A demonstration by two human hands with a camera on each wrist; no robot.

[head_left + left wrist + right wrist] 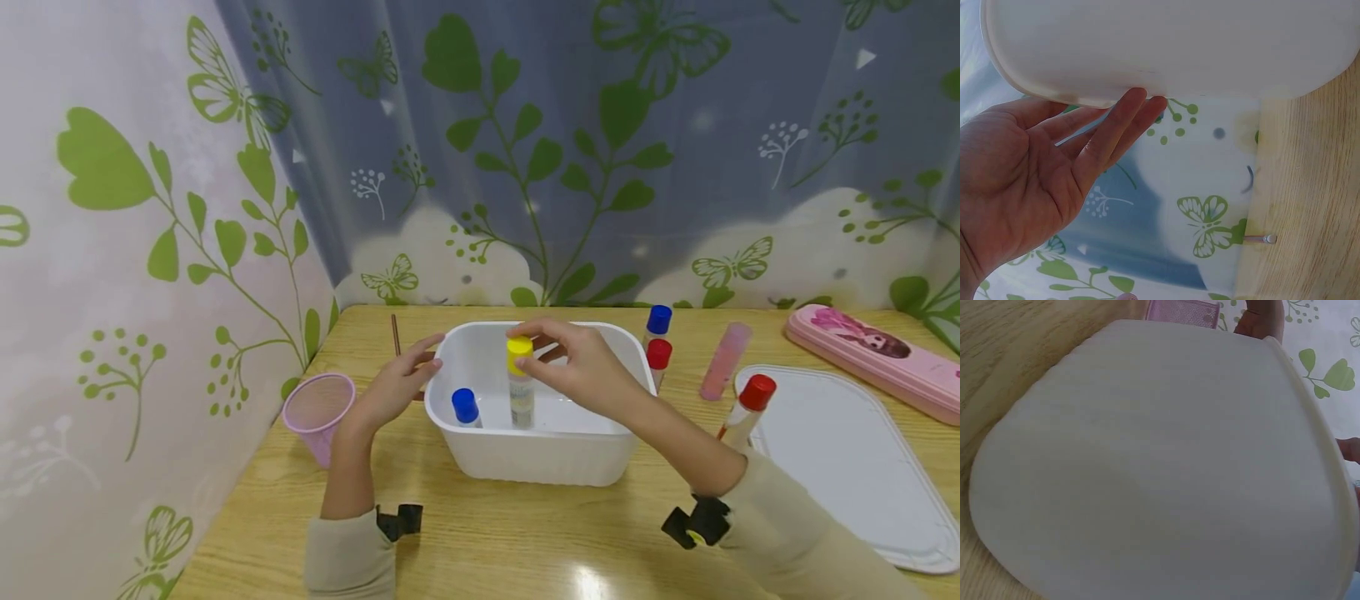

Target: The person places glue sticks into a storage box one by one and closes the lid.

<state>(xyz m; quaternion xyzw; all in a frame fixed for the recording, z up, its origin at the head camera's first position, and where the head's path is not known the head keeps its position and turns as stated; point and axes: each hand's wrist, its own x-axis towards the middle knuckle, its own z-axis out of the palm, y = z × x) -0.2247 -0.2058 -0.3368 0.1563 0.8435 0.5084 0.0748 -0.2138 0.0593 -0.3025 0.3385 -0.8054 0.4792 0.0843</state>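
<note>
A yellow-capped glue stick (520, 383) is held upright by its cap in the pinched fingers of the right hand (581, 367), inside the white plastic tub (540, 454). Its long axis is vertical and its base is at or near the tub floor; contact cannot be confirmed. The left hand (390, 387), fingers straight, is laid against the tub's left rim. A blue-capped stick (466, 407) stands just beside, apart. The stick is hidden from both wrist views by the tub wall.

From head height we look down; both wrist views sit close against the white tub (525, 450) walls.
</note>
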